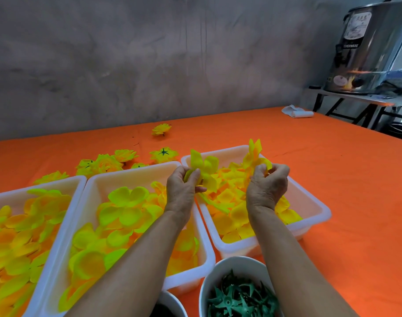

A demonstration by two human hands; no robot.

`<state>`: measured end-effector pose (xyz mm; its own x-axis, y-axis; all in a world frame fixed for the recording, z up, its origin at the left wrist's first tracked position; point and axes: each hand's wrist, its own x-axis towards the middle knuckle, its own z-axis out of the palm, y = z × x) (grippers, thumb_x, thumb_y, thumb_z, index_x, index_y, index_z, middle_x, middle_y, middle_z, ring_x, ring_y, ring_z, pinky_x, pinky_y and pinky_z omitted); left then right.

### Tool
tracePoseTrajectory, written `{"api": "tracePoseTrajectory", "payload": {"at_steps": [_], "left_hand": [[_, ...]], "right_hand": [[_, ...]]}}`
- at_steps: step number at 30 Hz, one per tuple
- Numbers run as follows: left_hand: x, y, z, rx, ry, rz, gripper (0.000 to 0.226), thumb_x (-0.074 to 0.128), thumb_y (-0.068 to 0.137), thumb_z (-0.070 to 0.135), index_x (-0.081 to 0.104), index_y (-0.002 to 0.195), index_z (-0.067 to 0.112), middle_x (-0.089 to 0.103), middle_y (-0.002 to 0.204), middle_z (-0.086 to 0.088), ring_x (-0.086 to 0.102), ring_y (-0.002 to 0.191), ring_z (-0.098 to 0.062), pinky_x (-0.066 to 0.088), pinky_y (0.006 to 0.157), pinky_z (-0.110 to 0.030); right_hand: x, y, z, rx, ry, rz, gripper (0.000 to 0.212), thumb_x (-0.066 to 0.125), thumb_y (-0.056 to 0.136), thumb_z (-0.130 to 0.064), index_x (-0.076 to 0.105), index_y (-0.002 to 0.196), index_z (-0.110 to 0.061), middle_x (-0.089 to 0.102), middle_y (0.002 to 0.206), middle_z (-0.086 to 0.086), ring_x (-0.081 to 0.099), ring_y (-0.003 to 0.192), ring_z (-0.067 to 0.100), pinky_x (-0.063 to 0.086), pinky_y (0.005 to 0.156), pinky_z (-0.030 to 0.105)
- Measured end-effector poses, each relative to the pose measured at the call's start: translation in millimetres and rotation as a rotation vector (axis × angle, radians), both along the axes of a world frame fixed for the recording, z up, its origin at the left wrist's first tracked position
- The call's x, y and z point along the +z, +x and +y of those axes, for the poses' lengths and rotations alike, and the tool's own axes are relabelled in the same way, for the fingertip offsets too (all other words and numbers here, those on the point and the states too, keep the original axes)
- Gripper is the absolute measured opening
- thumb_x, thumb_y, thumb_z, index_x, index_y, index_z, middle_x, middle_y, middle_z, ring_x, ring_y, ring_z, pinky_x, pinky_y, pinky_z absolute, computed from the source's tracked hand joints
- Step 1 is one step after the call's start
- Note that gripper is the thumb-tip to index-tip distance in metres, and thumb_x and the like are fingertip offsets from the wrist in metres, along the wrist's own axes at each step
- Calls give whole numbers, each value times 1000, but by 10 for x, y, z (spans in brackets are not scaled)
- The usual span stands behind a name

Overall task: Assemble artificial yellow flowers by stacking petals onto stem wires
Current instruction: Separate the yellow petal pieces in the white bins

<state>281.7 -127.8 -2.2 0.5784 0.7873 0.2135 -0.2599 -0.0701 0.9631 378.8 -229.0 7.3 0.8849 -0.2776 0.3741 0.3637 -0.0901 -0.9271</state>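
My left hand [184, 186] pinches a small yellow petal piece [204, 168] above the gap between the middle and right trays. My right hand [267, 186] grips another yellow petal piece [255, 156], raised over the right white tray [314, 202] full of small yellow petals. The middle tray [149, 170] holds larger yellow-green petals [129, 197]. The left tray [65, 184] holds more large petals. No stem wire shows in either hand.
A white bowl [236, 264] of green plastic calyx stars [241, 298] stands at the front, beside another bowl [172, 300] with dark contents. Several finished yellow flowers [117, 161] lie behind the trays, one [161, 129] farther back. A white roll [298, 112] lies far right; a steel urn [369, 46] stands beyond.
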Motion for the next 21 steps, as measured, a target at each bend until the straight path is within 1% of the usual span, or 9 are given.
{"api": "tracePoseTrajectory", "payload": {"at_steps": [3,4,7,10,12,14,17,20,21], "left_hand": [[-1,-7,-32,-20,57,17,12,55,93,5,61,85,10,61,80,-7,55,55,-7,47,50,-16],[-12,-1,-50,-15,113,40,11,57,92,5,64,85,9,62,80,-7,55,60,-9,47,53,-16],[-48,27,-108,11,376,162,4,68,83,5,71,85,3,67,90,-9,61,84,-15,47,75,-22],[-56,20,-140,-25,501,226,9,76,74,6,75,83,7,68,100,-4,60,102,-17,46,89,-29],[-51,-5,-150,-44,536,253,16,79,71,7,75,85,14,65,104,4,55,109,-14,41,94,-27],[-50,-23,-157,-55,558,254,21,78,70,5,74,87,16,63,105,8,52,112,-12,39,96,-24],[-47,-25,-146,-81,515,221,23,76,72,3,73,93,12,66,107,1,57,110,-15,44,98,-31],[-42,-8,-135,-70,462,207,21,76,77,16,69,97,16,69,101,2,62,98,-15,48,87,-27],[-40,-1,-134,-58,441,189,20,75,78,21,68,96,17,69,97,3,62,93,-14,48,83,-24]], "right_hand": [[1,-4,26,98,33,-22,15,52,92,-6,50,97,8,58,86,25,61,81,44,46,77,51],[7,-13,32,135,53,-27,14,52,92,-7,50,96,7,58,78,17,63,77,43,48,73,51],[31,-41,39,215,110,-28,10,52,93,-7,50,95,3,47,67,-6,65,65,35,51,62,43],[23,-39,41,265,129,-4,7,53,93,-7,48,91,-4,47,67,-7,63,60,29,50,59,39],[7,-24,47,289,126,19,9,56,91,-6,48,88,-4,47,66,-6,63,58,27,51,60,41],[-9,-15,48,318,125,38,10,58,88,-4,49,85,-3,48,66,-2,62,55,26,52,59,39],[-38,-7,47,391,153,85,13,61,85,0,50,79,-4,49,67,4,59,49,18,53,54,34],[-60,-12,52,462,105,78,19,64,83,0,50,73,-7,50,64,3,58,43,5,55,55,37],[-63,-22,58,479,66,54,22,66,82,0,50,70,-9,50,63,2,58,44,6,55,56,37]]}}
